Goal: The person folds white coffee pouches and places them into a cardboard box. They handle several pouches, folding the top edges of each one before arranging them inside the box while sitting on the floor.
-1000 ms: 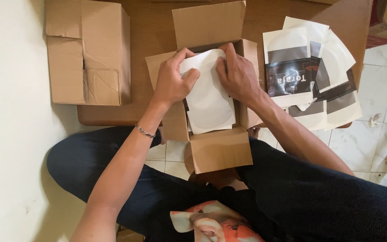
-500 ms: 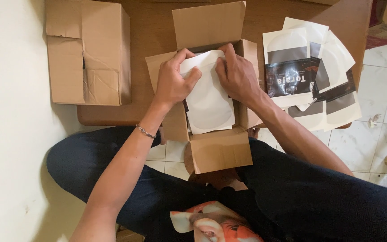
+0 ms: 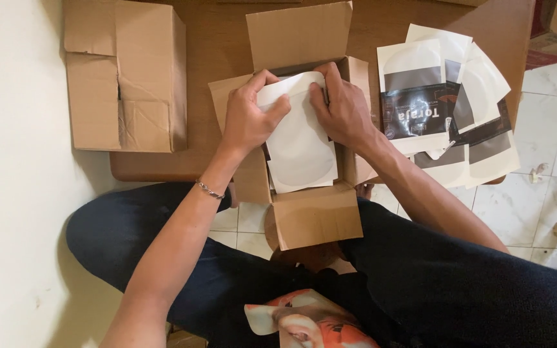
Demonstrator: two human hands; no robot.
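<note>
Over the middle of the low wooden table [image 3: 227,38], both hands were pressed onto a white pouch [image 3: 301,145] that lay in the open cardboard box [image 3: 311,212]. The left hand [image 3: 249,116] curled over the pouch's upper left corner, thumb on top and fingers tucked behind the edge, while the right hand [image 3: 343,106] gripped the upper right corner in the same way, so that the pouch was pinched between the two hands at its far end. Its near end rested flat inside the box, against the front flap. By the look of it, the step in hand was seating or lifting this pouch at the mouth of the box; the pictures did not settle which. Either way, the following move would call for both hands to work evenly, lest the thin pouch buckle against the side flaps. A loose heap of like pouches [image 3: 446,109], white and dark, lay just right of the box, and a closed carton [image 3: 124,74] stood well to the left.
</note>
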